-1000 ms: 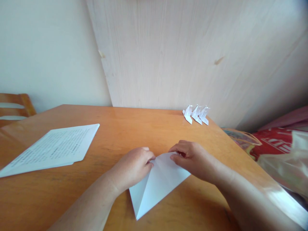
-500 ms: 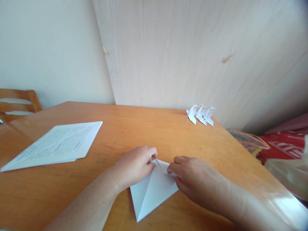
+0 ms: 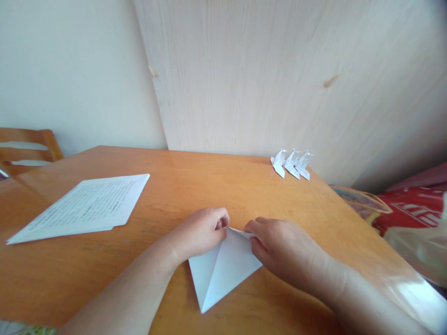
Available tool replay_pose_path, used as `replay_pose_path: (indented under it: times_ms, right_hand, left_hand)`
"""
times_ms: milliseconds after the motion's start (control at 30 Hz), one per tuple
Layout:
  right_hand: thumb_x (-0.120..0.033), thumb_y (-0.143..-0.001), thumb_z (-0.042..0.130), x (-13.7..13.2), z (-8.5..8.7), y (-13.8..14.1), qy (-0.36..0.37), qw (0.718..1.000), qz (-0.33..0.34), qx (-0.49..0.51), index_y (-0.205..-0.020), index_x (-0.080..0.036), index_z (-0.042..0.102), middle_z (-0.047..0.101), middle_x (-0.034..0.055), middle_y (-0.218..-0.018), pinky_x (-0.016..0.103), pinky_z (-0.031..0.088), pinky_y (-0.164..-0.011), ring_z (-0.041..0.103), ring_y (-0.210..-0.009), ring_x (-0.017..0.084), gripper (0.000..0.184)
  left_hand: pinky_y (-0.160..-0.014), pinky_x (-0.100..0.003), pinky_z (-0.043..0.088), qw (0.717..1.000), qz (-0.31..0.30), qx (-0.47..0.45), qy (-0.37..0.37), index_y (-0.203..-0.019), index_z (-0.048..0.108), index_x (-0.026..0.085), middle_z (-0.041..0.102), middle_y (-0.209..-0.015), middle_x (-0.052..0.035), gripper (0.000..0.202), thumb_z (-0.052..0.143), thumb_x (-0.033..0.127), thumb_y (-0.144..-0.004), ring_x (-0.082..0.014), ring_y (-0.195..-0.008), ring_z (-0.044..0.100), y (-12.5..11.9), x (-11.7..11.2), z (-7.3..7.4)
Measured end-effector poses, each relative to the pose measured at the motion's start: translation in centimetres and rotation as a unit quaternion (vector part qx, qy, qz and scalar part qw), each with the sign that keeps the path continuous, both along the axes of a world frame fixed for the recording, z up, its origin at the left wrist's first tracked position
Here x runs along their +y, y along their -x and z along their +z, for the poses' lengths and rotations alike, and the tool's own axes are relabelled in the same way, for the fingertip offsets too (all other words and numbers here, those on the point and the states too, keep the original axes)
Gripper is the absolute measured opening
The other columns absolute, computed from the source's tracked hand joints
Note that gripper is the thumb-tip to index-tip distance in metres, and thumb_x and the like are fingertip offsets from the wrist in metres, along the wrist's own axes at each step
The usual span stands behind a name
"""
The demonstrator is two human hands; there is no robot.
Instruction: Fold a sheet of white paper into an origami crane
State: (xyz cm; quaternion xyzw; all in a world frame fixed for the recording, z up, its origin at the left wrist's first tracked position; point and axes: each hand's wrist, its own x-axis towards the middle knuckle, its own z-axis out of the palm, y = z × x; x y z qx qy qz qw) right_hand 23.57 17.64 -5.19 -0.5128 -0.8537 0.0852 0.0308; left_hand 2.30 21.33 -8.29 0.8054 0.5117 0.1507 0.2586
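A white sheet of folded paper (image 3: 220, 272) lies on the orange wooden table (image 3: 216, 190), shaped like a pointed kite with its tip toward me. My left hand (image 3: 199, 232) is curled, its fingertips pinching the paper's upper left corner. My right hand (image 3: 282, 249) presses on the paper's upper right side, its fingers bent and holding the top edge. The two hands almost touch at the paper's top.
A printed sheet stack (image 3: 84, 207) lies at the table's left. Three small folded paper figures (image 3: 291, 164) stand at the far right edge against a pale wooden panel (image 3: 279, 79). A chair back (image 3: 28, 146) shows at left; a red plastic bag (image 3: 412, 214) sits off the table's right.
My right hand slid left along the paper's top edge, closing toward my left hand, and the paper's right corner has been folded inward. The left hand stayed at the upper left corner.
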Motion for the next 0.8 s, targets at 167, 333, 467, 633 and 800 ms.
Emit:
replay_pose_path:
  times_ms: [167,333,467,633,800]
  right_hand:
    - [-0.020,-0.088,0.052,0.9,-0.3,-0.7,-0.019,0.995,-0.065,0.077,-0.100,-0.022,0.063,0.071,0.0040,-0.082,0.028,0.031,-0.061,0.064,-0.073,0.019,0.016]
    - [-0.021,-0.081,0.059,1.1,-0.3,-1.1,0.010,0.993,-0.058,0.101,-0.100,-0.023,0.065,0.071,0.0030,-0.084,0.027,0.031,-0.060,0.061,-0.072,0.018,0.020]
    - [-0.019,-0.082,0.057,0.7,-0.2,-0.8,0.019,0.994,0.003,0.108,-0.100,-0.025,0.071,0.072,0.0025,-0.087,0.026,0.035,-0.065,0.063,-0.075,0.017,0.024]
    - [-0.021,-0.087,0.055,0.6,-0.1,-0.5,-0.004,0.993,-0.003,0.116,-0.104,-0.025,0.073,0.072,0.0054,-0.098,0.028,0.041,-0.072,0.066,-0.085,0.020,0.026]
    - [-0.025,-0.090,0.052,1.4,-0.3,-0.9,0.009,0.983,-0.068,0.171,-0.097,-0.025,0.073,0.073,0.0035,-0.087,0.028,0.043,-0.071,0.066,-0.080,0.019,0.023]
  left_hand:
    - [-0.062,-0.027,0.041,1.000,0.017,0.000,-0.006,-0.087,0.065,0.022,0.071,-0.086,-0.0018,0.015,0.051,0.020,-0.083,-0.0186,-0.078,0.063,-0.1,0.4,-0.3]
    - [-0.060,-0.026,0.040,0.998,0.042,0.038,-0.017,-0.086,0.067,0.022,0.072,-0.084,-0.0030,0.015,0.053,0.022,-0.081,-0.0191,-0.076,0.063,-0.5,0.6,-0.2]
    - [-0.059,-0.027,0.039,0.996,0.044,0.079,0.026,-0.085,0.069,0.023,0.073,-0.083,-0.0031,0.016,0.055,0.022,-0.076,-0.0198,-0.074,0.064,-0.8,1.4,0.3]
    - [-0.055,-0.027,0.036,0.993,0.018,0.097,0.069,-0.072,0.070,0.021,0.072,-0.071,-0.0026,0.012,0.061,0.018,-0.065,-0.0192,-0.065,0.063,-1.2,3.0,0.7]
    - [-0.054,-0.025,0.039,0.993,-0.001,0.062,0.097,-0.083,0.070,0.022,0.074,-0.080,-0.0017,0.021,0.060,0.019,-0.065,-0.0188,-0.071,0.066,-1.0,3.0,1.0]
